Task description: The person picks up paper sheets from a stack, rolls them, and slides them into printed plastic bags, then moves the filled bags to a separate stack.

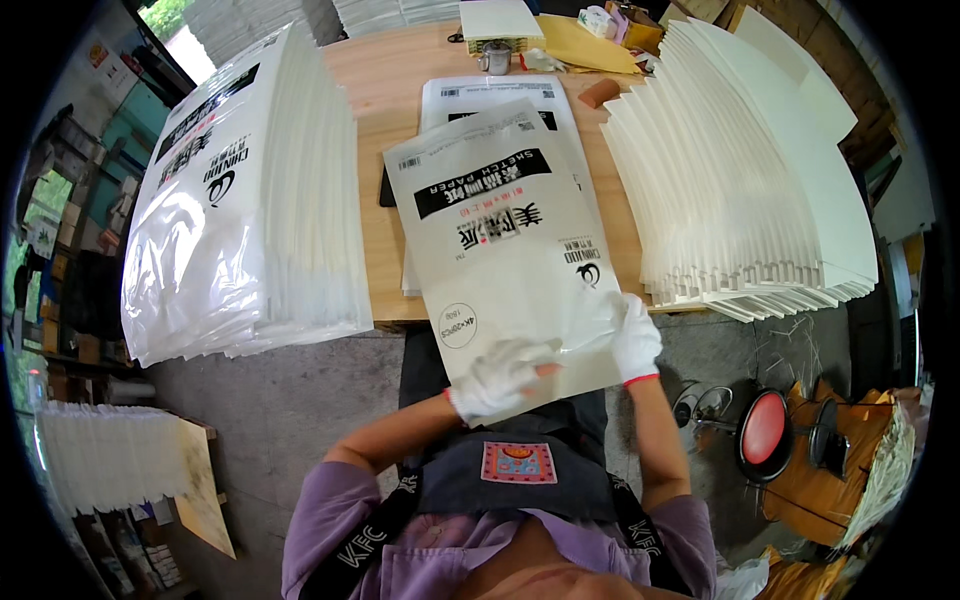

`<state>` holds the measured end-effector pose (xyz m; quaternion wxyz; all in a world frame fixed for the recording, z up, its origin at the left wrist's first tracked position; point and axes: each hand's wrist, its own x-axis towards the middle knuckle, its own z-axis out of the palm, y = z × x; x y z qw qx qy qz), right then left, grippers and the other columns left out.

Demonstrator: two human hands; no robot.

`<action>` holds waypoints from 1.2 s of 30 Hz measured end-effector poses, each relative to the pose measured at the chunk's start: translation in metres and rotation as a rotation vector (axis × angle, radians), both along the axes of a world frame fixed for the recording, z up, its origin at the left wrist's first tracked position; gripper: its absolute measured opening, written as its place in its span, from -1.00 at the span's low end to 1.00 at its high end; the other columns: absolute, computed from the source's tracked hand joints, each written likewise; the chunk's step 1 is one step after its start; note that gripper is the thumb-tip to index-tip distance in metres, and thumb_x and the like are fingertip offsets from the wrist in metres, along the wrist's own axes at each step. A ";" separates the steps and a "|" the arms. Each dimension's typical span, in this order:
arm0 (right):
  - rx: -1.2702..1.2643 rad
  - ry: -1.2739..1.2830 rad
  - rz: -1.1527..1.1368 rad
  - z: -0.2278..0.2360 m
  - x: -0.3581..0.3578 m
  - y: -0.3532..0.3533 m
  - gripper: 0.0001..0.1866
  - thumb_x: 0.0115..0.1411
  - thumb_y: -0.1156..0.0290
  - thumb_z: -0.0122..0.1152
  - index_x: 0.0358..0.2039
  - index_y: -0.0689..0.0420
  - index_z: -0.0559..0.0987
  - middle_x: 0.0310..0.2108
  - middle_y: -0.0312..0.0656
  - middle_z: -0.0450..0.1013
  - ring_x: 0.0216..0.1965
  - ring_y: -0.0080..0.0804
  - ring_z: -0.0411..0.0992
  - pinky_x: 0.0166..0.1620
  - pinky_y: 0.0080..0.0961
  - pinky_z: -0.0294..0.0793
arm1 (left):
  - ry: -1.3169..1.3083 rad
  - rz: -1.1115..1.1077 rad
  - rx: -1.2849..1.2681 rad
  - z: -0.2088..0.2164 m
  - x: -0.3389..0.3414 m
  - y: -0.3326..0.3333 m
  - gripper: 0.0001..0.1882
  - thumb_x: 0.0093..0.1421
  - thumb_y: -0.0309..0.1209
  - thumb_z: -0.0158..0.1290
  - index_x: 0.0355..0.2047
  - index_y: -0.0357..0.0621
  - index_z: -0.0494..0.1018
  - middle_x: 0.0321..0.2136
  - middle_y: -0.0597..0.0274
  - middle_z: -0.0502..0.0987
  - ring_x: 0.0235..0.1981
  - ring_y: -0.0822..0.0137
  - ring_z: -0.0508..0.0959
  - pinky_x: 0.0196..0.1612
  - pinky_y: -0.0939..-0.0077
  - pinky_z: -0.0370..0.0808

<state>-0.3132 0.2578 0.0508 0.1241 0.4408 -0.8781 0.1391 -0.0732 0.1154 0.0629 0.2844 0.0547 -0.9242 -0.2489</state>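
Observation:
In front of me a white printed plastic bag of sketch paper (510, 290) lies tilted, its far part over the table and its near end reaching past the table edge toward my apron. My left hand (500, 378), in a white glove with one fingertip bare, is closed on the near end of the bag. At the right near corner, my gloved right hand (635, 338) grips the edge, its thumb side over the plastic. Beneath the bag's far end rest more printed packs (490, 92).
Left on the table (385, 245) stands a tall stack of filled bags (230, 200); on the right, a fanned stack of white paper sheets (730, 180). A metal mug (495, 58) and a brown block (599, 93) sit farther back. A red round-seated stool (766, 422) stands on the floor.

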 end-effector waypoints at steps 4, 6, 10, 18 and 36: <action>0.377 -0.190 -0.051 -0.006 -0.017 0.014 -0.75 0.17 0.29 0.01 -0.20 0.14 0.48 -0.53 0.01 0.52 -0.53 -0.06 0.53 -0.50 -0.15 0.49 | -0.353 0.496 -0.229 -0.050 0.071 -0.080 -0.56 0.03 -0.24 0.12 -0.07 -0.13 0.44 -0.30 0.15 0.43 -0.24 0.10 0.47 -0.23 0.15 0.42; 0.362 -0.238 0.013 -0.008 -0.005 0.016 -0.75 0.18 0.24 0.02 -0.27 0.14 0.52 -0.49 0.04 0.52 -0.46 -0.03 0.53 -0.42 -0.17 0.50 | -0.333 0.563 -0.060 -0.050 0.083 -0.094 -0.71 0.04 -0.28 0.10 -0.21 -0.03 0.43 -0.33 0.18 0.44 -0.32 0.06 0.49 -0.31 0.16 0.43; 0.231 -0.782 0.101 0.009 0.021 0.067 -0.62 0.16 0.13 0.06 -0.15 0.15 0.53 -0.45 0.07 0.50 -0.27 0.08 0.48 -0.19 -0.26 0.45 | -0.342 0.533 -0.004 0.001 0.109 -0.066 -0.81 0.01 -0.36 0.09 -0.32 0.01 0.40 -0.36 0.20 0.42 -0.43 0.03 0.50 -0.43 0.15 0.44; 0.821 -0.701 0.402 0.039 0.070 0.125 -0.53 0.27 -0.01 -0.22 -0.24 0.04 0.59 -0.41 0.08 0.54 -0.35 0.01 0.54 -0.26 -0.08 0.52 | -0.246 0.231 0.045 0.010 0.175 0.029 -0.81 -0.17 -0.52 0.17 -0.57 -0.01 0.37 -0.55 0.21 0.45 -0.68 0.16 0.48 -0.69 0.32 0.39; 0.066 -0.943 -0.050 -0.094 0.002 0.012 -0.62 0.26 0.12 -0.02 -0.08 0.10 0.52 -0.20 -0.04 0.55 -0.21 -0.10 0.53 -0.15 -0.34 0.46 | 0.116 0.921 2.083 -0.084 0.142 -0.026 -0.67 0.31 -0.14 -0.08 -0.09 -0.11 0.33 -0.36 0.15 0.45 -0.72 0.38 0.30 -0.55 0.43 0.39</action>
